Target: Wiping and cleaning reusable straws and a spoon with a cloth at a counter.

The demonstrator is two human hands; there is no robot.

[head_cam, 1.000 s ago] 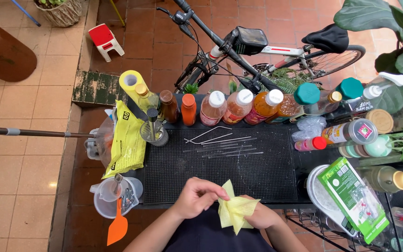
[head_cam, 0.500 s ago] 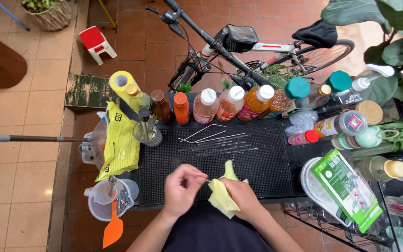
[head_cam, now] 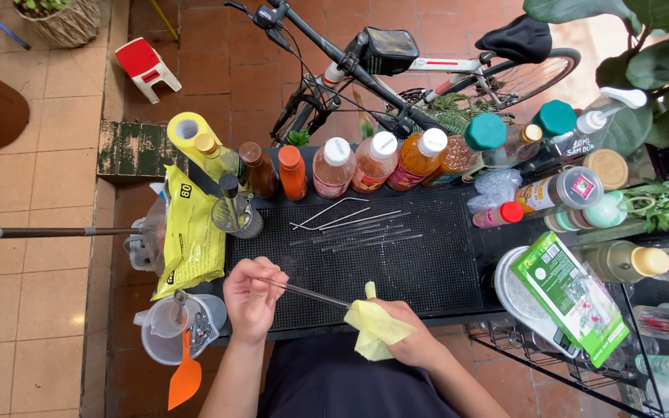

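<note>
- Presently, the left hand (head_cam: 251,298) pinches one end of a thin metal straw (head_cam: 303,292) in a closed grip, holding it level just above the black mat (head_cam: 427,267).
- At the straw's other end, the right hand (head_cam: 412,340) has its grip closed on a yellow cloth (head_cam: 373,329), bunched around the straw so the cloth wraps the metal on all sides.
- Held at both ends, the straw stays steady over the near edge of the bench (head_cam: 474,310), close to the body.
- More straws (head_cam: 354,224) lie loose in a row mid-mat, well apart from both hands; some look clear, though I cannot tell for sure.
- A row of bottles (head_cam: 373,162) lines the far edge, upright and close together, leaving the centre of the mat open for movement.
- To the left, a yellow packet (head_cam: 191,240) hangs over the edge beside a small glass (head_cam: 238,217); a plastic jug (head_cam: 176,333) with an orange spatula (head_cam: 186,379) sits at the near left corner, just beside the left forearm.
- To the right, a green packet (head_cam: 574,298) rests on a lidded tub, near the right elbow; room there is tight.
</note>
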